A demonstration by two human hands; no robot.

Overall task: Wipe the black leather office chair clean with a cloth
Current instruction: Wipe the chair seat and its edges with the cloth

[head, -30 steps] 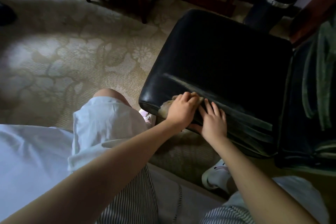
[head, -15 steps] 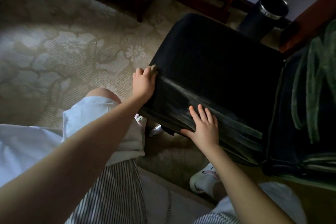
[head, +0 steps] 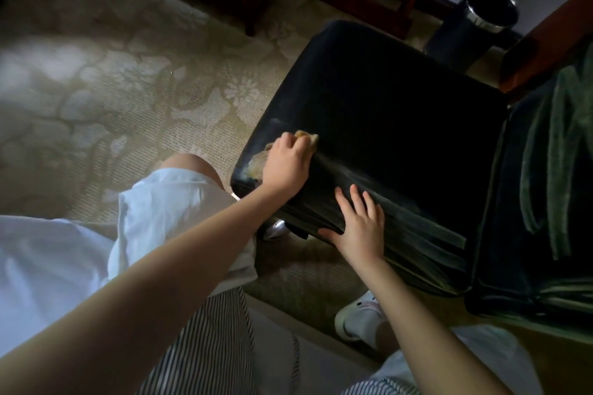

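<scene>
My right hand [head: 361,228] lies flat on the near front edge of the black leather office chair seat [head: 401,112], fingers straight, steadying it. Just beyond, my left hand [head: 287,163] curls its fingers over the crumpled tan cloth [head: 306,138], pressing it to the seat's near-left corner. Step in hand: wiping the seat. I judge the next stroke should run toward the far edge, nearest the black cylindrical metal-rimmed bin [head: 475,26].
</scene>
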